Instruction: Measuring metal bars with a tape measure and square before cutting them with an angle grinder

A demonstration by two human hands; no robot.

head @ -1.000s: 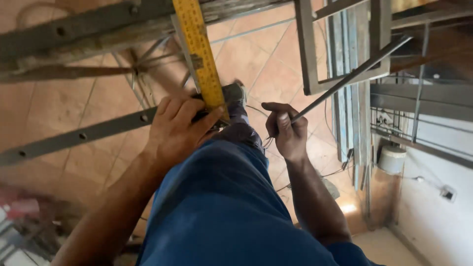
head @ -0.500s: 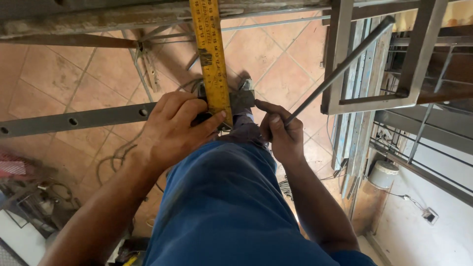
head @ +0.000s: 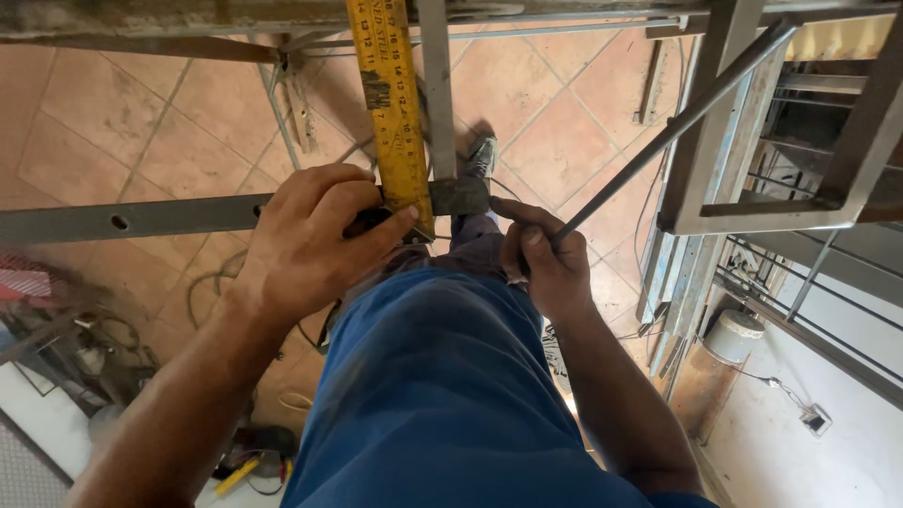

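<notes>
Now our left hand (head: 315,240) clamps the yellow tape measure (head: 390,108) running straight away from us; our right hand (head: 546,263) grips a thin steel rod (head: 673,127) angling up-right, both meeting at the flat bar (head: 141,218).

1. The left hand (head: 315,240) sits left of centre, on the end of a long flat metal bar with holes (head: 132,218) that runs off to the left edge.
2. A yellow steel measuring tape (head: 390,103) runs from the top edge down to the left hand's thumb.
3. Just right of the tape, an upright grey metal strip (head: 436,89) comes down to the bar's end.
4. The right hand (head: 546,263) lies right of that joint, holding a thin grey metal rod (head: 677,118) that slants up to the top right.
5. The person's blue-trousered leg (head: 442,386) is below both hands, its shoe (head: 480,155) on the terracotta tiled floor (head: 564,122) beyond.
6. A stack of metal frames (head: 715,188) stands to the right.
</notes>
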